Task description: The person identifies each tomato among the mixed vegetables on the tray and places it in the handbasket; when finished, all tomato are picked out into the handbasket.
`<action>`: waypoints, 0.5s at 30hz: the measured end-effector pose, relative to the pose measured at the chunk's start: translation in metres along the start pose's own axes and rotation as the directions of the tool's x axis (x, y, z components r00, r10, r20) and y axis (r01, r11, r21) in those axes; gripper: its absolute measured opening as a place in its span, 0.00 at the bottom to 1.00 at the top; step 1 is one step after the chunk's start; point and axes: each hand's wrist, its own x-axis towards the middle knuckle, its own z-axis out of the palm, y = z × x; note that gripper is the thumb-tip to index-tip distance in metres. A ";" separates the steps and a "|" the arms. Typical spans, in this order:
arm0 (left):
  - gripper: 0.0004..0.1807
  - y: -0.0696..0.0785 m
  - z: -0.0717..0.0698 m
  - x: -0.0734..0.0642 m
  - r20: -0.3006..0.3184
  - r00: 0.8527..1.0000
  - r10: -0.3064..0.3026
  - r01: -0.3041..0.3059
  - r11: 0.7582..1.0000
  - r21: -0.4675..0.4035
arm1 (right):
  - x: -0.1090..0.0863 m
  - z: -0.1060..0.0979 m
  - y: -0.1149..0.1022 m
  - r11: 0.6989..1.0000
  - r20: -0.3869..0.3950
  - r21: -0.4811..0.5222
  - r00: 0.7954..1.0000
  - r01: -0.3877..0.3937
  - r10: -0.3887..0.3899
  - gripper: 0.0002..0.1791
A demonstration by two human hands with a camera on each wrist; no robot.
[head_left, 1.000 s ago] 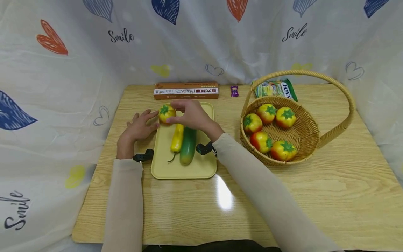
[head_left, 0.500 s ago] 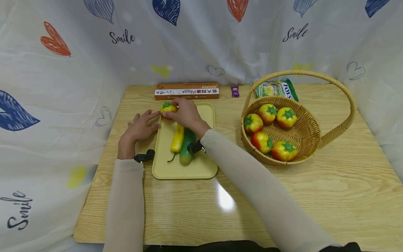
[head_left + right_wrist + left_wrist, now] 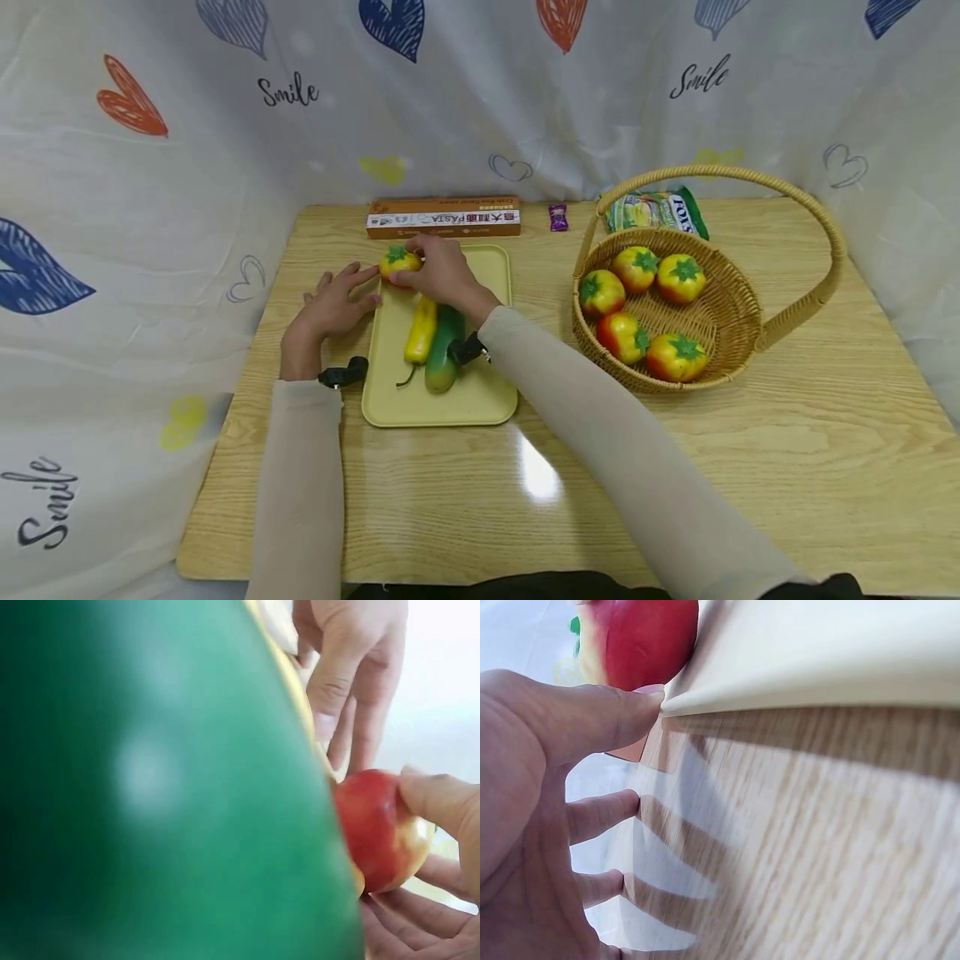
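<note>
My right hand [image 3: 448, 271] grips a red-and-yellow toy tomato [image 3: 397, 260] with a green leafy top, at the far left corner of the pale yellow tray [image 3: 480, 410]. In the right wrist view, thumb and fingers lie round the tomato [image 3: 375, 825]. Spread along the tray's left edge is my left hand [image 3: 330, 307]; its thumb touches the rim in the left wrist view, and the fingers rest on the table. On the tray, a yellow chili pepper [image 3: 421, 333] lies beside a green cucumber [image 3: 444, 354], which is partly covered by my right wrist.
A wicker basket [image 3: 738, 333] with a tall handle stands at the right, holding several more toy tomatoes [image 3: 681, 279]. Along the back lie a pasta box [image 3: 442, 218], a small purple packet [image 3: 558, 218] and a green snack bag [image 3: 660, 212]. A patterned curtain surrounds the table.
My right hand has closed its fingers round the tomato, which has shifted slightly toward the back of the tray. The left hand has stayed almost still.
</note>
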 end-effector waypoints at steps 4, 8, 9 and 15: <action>0.33 0.001 0.000 -0.001 0.002 1.000 -0.003 0.003 1.000 0.004 | -0.005 -0.005 0.001 1.000 0.012 0.017 1.000 0.025 -0.026 0.33; 0.34 0.001 0.000 -0.001 0.003 1.000 -0.004 0.004 1.000 0.008 | -0.018 -0.020 0.000 0.993 0.025 0.084 0.997 0.077 -0.080 0.32; 0.34 0.000 0.000 -0.001 0.003 1.000 -0.002 0.001 1.000 0.009 | -0.023 -0.025 0.000 0.989 0.026 0.108 0.995 0.098 -0.101 0.31; 0.33 -0.003 0.001 0.002 0.012 1.000 0.024 -0.024 1.000 -0.003 | -0.072 -0.062 -0.004 0.950 -0.010 0.180 0.966 0.256 -0.258 0.30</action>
